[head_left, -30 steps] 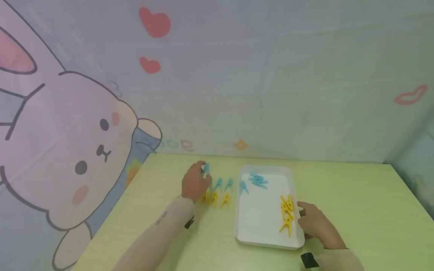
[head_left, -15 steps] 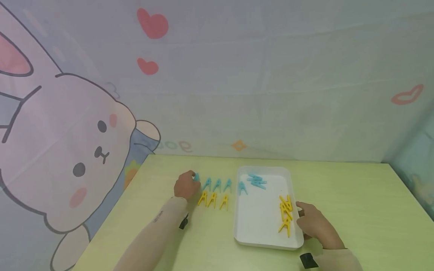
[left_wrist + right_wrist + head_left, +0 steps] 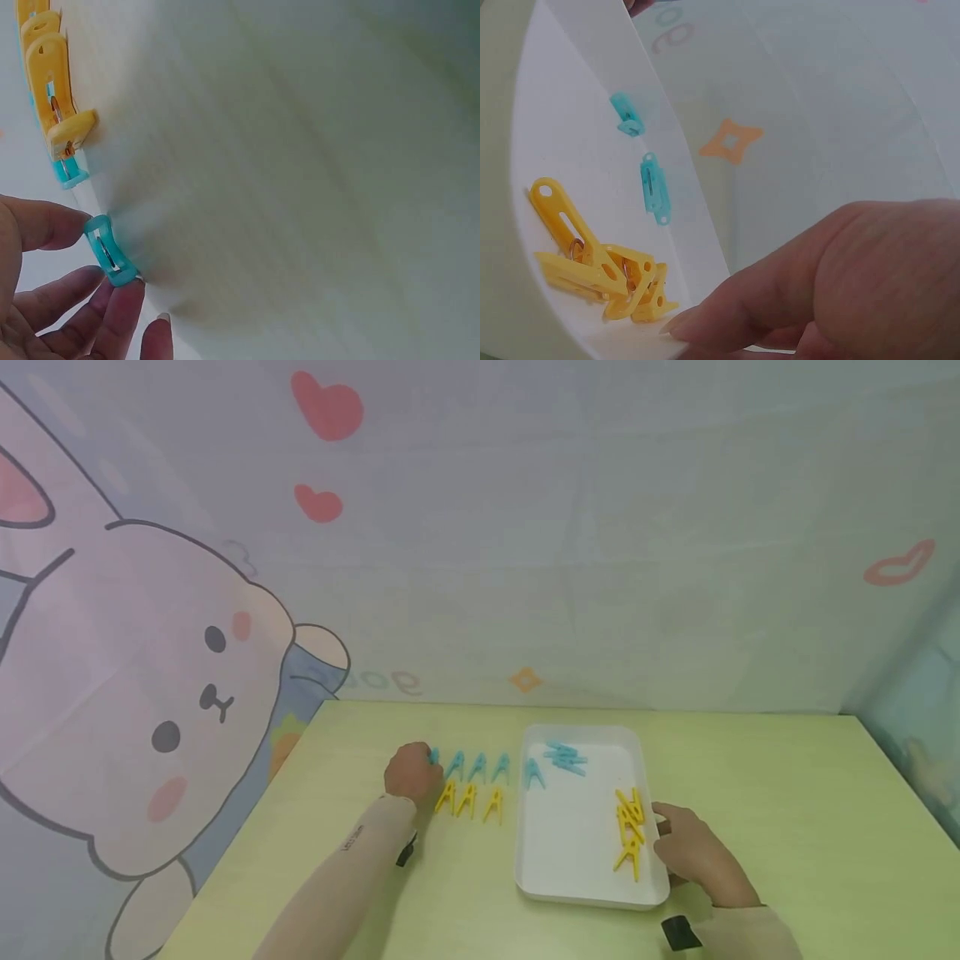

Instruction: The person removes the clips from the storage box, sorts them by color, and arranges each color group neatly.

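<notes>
At the left end of a row of blue clothespins (image 3: 478, 767), my left hand (image 3: 411, 772) pinches another blue clothespin (image 3: 110, 251) between thumb and fingers, low over the table. Three blue ones stand just right of it. Three yellow clothespins (image 3: 467, 800) form a second row nearer to me. My right hand (image 3: 696, 853) holds the right side of a white tray (image 3: 562, 860), its thumb at the rim in the right wrist view; its other fingers are mostly hidden. Inside the tray lie several blue clothespins (image 3: 655, 187) at the far left and several yellow clothespins (image 3: 592, 259) along the right side.
The pale yellow-green table (image 3: 787, 810) ends at a hanging backdrop cloth (image 3: 600, 568) with a printed rabbit (image 3: 180, 677) on the left. The tray's left wall stands close to the right end of the clothespin rows.
My left hand has let go of one blue clothespin in the row, shifted left and toward me, and taken hold of the one at the row's left end. The right hand still holds the tray.
</notes>
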Demonstrator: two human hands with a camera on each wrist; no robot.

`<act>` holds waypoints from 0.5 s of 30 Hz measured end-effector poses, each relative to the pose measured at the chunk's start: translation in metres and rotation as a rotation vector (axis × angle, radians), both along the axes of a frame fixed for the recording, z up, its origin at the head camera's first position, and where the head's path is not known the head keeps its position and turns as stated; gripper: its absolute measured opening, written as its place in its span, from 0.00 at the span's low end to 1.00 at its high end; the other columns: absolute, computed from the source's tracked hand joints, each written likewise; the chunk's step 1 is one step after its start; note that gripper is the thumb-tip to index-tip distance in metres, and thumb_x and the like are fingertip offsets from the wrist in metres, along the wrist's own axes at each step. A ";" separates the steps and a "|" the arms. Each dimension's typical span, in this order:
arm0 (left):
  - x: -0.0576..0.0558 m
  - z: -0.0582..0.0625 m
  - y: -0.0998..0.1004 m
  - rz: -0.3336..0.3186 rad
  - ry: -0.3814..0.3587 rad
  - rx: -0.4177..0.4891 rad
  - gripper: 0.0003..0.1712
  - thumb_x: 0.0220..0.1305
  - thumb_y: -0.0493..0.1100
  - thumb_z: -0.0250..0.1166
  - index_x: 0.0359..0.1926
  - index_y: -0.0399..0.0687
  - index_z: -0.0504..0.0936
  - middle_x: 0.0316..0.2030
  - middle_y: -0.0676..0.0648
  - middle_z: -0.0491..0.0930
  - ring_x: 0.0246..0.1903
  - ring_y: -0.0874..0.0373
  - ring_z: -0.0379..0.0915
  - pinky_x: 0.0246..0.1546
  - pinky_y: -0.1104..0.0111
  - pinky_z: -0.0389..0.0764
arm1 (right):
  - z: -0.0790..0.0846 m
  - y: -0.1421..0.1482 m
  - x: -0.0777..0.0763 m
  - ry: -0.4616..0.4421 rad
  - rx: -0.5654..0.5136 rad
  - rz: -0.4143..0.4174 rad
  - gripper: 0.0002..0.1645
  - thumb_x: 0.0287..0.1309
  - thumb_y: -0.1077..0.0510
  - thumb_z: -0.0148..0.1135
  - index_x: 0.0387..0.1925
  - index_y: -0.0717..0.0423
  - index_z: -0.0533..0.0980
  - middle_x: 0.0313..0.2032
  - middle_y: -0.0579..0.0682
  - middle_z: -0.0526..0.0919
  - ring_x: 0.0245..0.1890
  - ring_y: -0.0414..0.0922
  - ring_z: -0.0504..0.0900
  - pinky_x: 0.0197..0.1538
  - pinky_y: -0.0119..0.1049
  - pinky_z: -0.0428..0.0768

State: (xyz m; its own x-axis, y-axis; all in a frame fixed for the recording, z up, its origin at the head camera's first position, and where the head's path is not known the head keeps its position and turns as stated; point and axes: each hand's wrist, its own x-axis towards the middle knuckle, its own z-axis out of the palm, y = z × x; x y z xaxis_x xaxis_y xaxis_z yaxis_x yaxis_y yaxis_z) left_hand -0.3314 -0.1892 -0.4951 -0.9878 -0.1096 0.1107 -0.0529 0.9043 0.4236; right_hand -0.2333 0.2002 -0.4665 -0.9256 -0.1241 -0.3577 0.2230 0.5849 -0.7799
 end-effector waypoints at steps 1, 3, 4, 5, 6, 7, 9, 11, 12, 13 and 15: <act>0.000 0.000 0.000 0.000 -0.005 0.004 0.19 0.56 0.35 0.59 0.17 0.49 0.59 0.16 0.53 0.53 0.17 0.60 0.46 0.17 0.66 0.54 | 0.000 0.000 0.000 -0.002 -0.005 0.000 0.42 0.53 0.75 0.47 0.71 0.76 0.50 0.59 0.79 0.66 0.39 0.56 0.83 0.30 0.45 0.84; 0.001 0.000 0.000 0.001 -0.008 0.006 0.21 0.57 0.35 0.58 0.17 0.51 0.56 0.17 0.54 0.50 0.18 0.59 0.45 0.17 0.66 0.52 | -0.001 0.000 0.000 -0.004 -0.008 0.001 0.42 0.54 0.75 0.46 0.71 0.76 0.50 0.60 0.79 0.66 0.40 0.56 0.83 0.31 0.45 0.84; 0.001 0.001 0.000 0.002 -0.015 0.013 0.20 0.58 0.35 0.58 0.18 0.49 0.57 0.17 0.53 0.51 0.18 0.59 0.46 0.18 0.65 0.53 | -0.002 0.001 0.000 -0.004 -0.008 0.001 0.41 0.54 0.75 0.46 0.71 0.76 0.49 0.60 0.79 0.65 0.41 0.56 0.83 0.31 0.45 0.84; 0.002 0.000 0.000 0.003 -0.012 0.007 0.17 0.59 0.36 0.58 0.18 0.46 0.62 0.17 0.52 0.57 0.18 0.59 0.52 0.17 0.66 0.58 | -0.002 0.001 0.000 -0.002 -0.008 0.003 0.41 0.54 0.75 0.46 0.71 0.76 0.49 0.60 0.79 0.65 0.41 0.56 0.83 0.31 0.45 0.84; 0.002 0.000 0.000 0.005 -0.012 0.002 0.13 0.61 0.37 0.58 0.20 0.43 0.69 0.19 0.51 0.64 0.19 0.58 0.60 0.19 0.64 0.65 | -0.002 0.001 0.000 0.000 -0.008 0.004 0.41 0.54 0.75 0.46 0.71 0.76 0.49 0.60 0.79 0.65 0.41 0.56 0.83 0.31 0.45 0.84; 0.003 0.000 0.000 0.010 -0.013 -0.011 0.09 0.62 0.39 0.58 0.26 0.39 0.75 0.23 0.48 0.71 0.22 0.55 0.67 0.22 0.61 0.71 | -0.002 0.000 0.001 0.001 -0.009 0.003 0.41 0.54 0.75 0.46 0.71 0.76 0.49 0.60 0.79 0.65 0.41 0.56 0.83 0.31 0.45 0.84; 0.004 0.000 0.001 0.023 -0.007 -0.034 0.14 0.66 0.42 0.57 0.42 0.35 0.81 0.36 0.40 0.79 0.33 0.45 0.77 0.32 0.52 0.78 | -0.002 0.000 0.001 0.003 -0.011 0.003 0.41 0.53 0.75 0.46 0.71 0.76 0.50 0.60 0.79 0.66 0.40 0.55 0.83 0.31 0.45 0.84; 0.004 0.002 0.004 0.038 0.020 -0.057 0.22 0.68 0.45 0.56 0.56 0.36 0.79 0.50 0.36 0.78 0.44 0.38 0.78 0.40 0.44 0.78 | -0.001 0.000 0.001 0.004 -0.016 0.004 0.41 0.53 0.75 0.46 0.71 0.76 0.50 0.59 0.79 0.66 0.39 0.55 0.83 0.31 0.45 0.84; 0.003 0.003 0.007 0.045 0.034 -0.058 0.23 0.68 0.46 0.56 0.58 0.37 0.77 0.52 0.35 0.76 0.45 0.38 0.77 0.41 0.43 0.77 | -0.001 0.000 0.001 0.005 -0.015 0.004 0.41 0.53 0.75 0.46 0.71 0.76 0.50 0.59 0.79 0.67 0.39 0.54 0.83 0.31 0.45 0.84; 0.002 0.004 0.010 0.046 0.060 -0.055 0.24 0.69 0.47 0.56 0.60 0.38 0.76 0.53 0.35 0.75 0.45 0.37 0.76 0.40 0.44 0.77 | 0.000 0.001 0.001 0.006 -0.014 0.004 0.41 0.53 0.75 0.45 0.71 0.76 0.50 0.59 0.79 0.67 0.38 0.54 0.83 0.31 0.45 0.84; 0.002 0.010 0.021 0.034 0.126 -0.020 0.26 0.68 0.47 0.57 0.63 0.40 0.73 0.55 0.35 0.73 0.44 0.38 0.75 0.38 0.45 0.77 | 0.000 0.001 0.002 0.008 -0.009 0.001 0.41 0.54 0.75 0.45 0.71 0.76 0.50 0.58 0.79 0.67 0.38 0.54 0.83 0.30 0.44 0.84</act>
